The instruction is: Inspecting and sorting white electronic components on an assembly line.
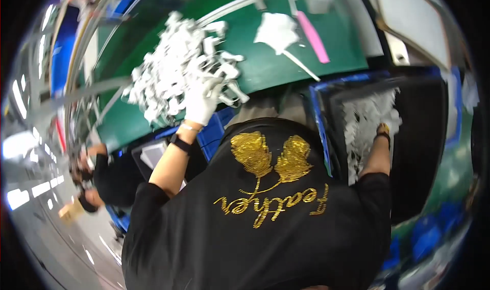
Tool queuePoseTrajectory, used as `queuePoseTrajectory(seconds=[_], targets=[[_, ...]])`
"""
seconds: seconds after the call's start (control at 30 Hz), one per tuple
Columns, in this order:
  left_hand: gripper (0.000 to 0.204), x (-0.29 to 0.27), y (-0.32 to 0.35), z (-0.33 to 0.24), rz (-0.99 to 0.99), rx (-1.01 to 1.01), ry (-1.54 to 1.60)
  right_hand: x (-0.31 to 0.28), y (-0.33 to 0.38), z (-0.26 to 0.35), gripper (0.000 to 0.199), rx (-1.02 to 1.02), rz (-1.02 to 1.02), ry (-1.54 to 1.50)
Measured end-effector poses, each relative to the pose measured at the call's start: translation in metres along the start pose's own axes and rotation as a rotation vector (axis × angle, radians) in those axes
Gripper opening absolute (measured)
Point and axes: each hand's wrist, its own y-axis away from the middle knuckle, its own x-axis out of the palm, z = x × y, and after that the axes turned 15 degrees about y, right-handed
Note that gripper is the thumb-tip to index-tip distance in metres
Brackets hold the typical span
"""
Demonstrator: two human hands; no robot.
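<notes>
My left hand (202, 102), in a white glove, is at the near right edge of a heap of small white plastic-looking pieces (171, 65) on the green table. Its fingers look curled in; white glove against white pieces hides what they hold, if anything. Out to the right, my right hand (383, 129) reaches down into a black bin (416, 152) with blue-taped edges. Many pale grey-white pieces (360, 119) lie there around the hand. Only part of the hand shows, small and dark, and its fingers cannot be made out.
On the green table (245, 40) lie a white flat piece (276, 32), a thin white stick (302, 65) and a tool with a pink handle (314, 37). A blue container (214, 129) sits below the table edge. Another person in black (120, 178) works at the left.
</notes>
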Motion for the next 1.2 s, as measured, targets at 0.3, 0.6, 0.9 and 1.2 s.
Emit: queuePoseTrajectory(seconds=[0.3,0.6,0.9,1.2], targets=[[0.028,-0.058,0.026,0.090,-0.453,-0.536,0.122,-0.148,0.009,0.080,0.078,-0.106,-0.318,-0.407],[0.056,-0.024,-0.088,0.155,-0.143,-0.702,-0.188,-0.316,0.316,0.369,0.047,-1.175,0.370,-0.880],[0.048,-0.029,-0.077,0.113,-0.250,-0.675,0.014,-0.149,0.435,0.522,0.071,-1.241,0.439,0.257],[0.022,-0.028,-0.027,0.118,-0.564,-0.584,0.510,-0.212,0.447,0.462,0.082,-1.052,1.134,-1.022]])
